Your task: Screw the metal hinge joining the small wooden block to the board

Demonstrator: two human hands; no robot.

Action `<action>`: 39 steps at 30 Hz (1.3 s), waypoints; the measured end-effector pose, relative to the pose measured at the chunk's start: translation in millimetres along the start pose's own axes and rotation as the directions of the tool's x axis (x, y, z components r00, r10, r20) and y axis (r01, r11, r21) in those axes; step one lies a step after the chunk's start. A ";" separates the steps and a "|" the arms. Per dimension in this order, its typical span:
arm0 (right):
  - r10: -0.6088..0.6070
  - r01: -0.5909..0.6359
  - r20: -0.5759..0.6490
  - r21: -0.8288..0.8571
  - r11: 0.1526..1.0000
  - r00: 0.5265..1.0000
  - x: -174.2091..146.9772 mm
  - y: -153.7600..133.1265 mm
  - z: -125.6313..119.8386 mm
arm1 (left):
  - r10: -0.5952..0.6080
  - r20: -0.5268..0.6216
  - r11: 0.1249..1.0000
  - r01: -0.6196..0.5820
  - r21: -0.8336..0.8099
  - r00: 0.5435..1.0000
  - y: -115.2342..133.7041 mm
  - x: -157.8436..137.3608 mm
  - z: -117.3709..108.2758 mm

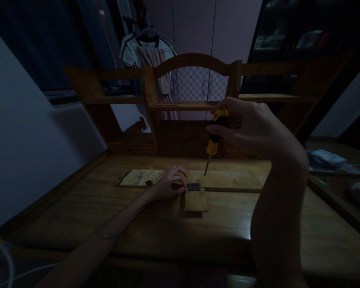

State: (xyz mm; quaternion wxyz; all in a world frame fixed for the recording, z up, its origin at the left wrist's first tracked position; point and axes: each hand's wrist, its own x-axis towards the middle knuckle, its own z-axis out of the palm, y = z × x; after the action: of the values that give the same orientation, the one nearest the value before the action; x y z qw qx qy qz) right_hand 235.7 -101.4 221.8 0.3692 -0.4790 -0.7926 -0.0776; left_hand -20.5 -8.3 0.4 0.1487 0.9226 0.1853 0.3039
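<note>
My right hand (247,124) is raised over the desk, its fingers wrapped round a yellow and black screwdriver (215,134). The shaft slants down and its tip hangs in the air above a long wooden board (231,180). Below and left of the tip, a small metal hinge (194,186) lies where the long board meets a short square piece of wood (196,201). My left hand (172,184) rests on the boards with thumb and forefinger pinched at the hinge's left end. The square piece extends toward me from the long board's near edge.
A wooden desk (123,224) carries the boards, with a shelf unit (192,105) along its back. The long board's left part has a rough, pale, torn surface. Bagged items (328,158) sit at the right. A white cable (33,271) runs at the lower left. The room is dim.
</note>
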 end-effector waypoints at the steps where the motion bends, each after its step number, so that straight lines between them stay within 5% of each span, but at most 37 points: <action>1: -0.003 0.003 0.000 0.008 1.000 1.000 0.1 0.2 0.2 | 0.001 -0.002 1.000 -0.001 -0.003 1.000 -0.3 -0.2 0.4; 39: -0.067 0.067 -0.018 -0.040 0.997 0.998 2.1 0.8 1.4 | -0.004 0.009 1.000 0.004 -0.005 1.000 -1.0 0.2 -2.0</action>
State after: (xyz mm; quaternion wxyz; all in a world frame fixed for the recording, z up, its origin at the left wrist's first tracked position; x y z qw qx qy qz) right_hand 235.0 -98.8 222.0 0.3645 -0.4586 -0.8029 -0.1104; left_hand -21.9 -7.1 1.6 0.1523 0.9232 0.1859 0.3000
